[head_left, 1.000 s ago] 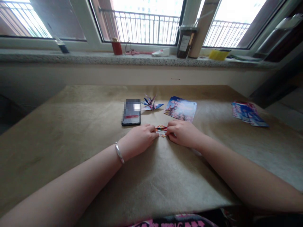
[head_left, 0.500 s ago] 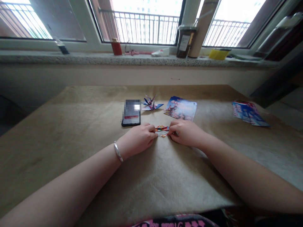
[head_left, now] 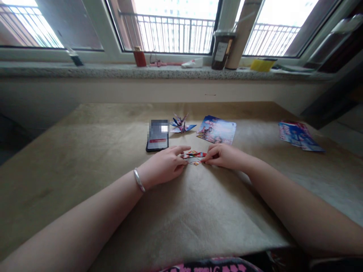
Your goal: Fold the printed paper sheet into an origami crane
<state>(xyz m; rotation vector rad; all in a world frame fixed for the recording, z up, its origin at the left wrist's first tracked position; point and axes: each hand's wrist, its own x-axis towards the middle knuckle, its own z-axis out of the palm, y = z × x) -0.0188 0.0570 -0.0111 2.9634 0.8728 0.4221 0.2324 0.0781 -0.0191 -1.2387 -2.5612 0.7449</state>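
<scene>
A small folded piece of patterned paper (head_left: 194, 157), red and orange, lies on the brown table cover (head_left: 181, 211) between my hands. My left hand (head_left: 166, 165) pinches its left end, forefinger stretched over it; a silver bangle (head_left: 138, 180) is on that wrist. My right hand (head_left: 224, 156) pinches its right end with curled fingers. Behind them lie a finished blue paper crane (head_left: 180, 124) and a dark phone (head_left: 157, 136).
A sheet of blue printed paper (head_left: 217, 130) lies right of the crane, and a stack of more sheets (head_left: 299, 135) near the table's right edge. The stone windowsill (head_left: 85, 70) holds a red cup (head_left: 140, 57), a dark jar (head_left: 221, 49) and a yellow box (head_left: 261, 65).
My hands have drawn slightly apart and the folded paper now shows longer between them. My left forefinger has stretched out over its top edge.
</scene>
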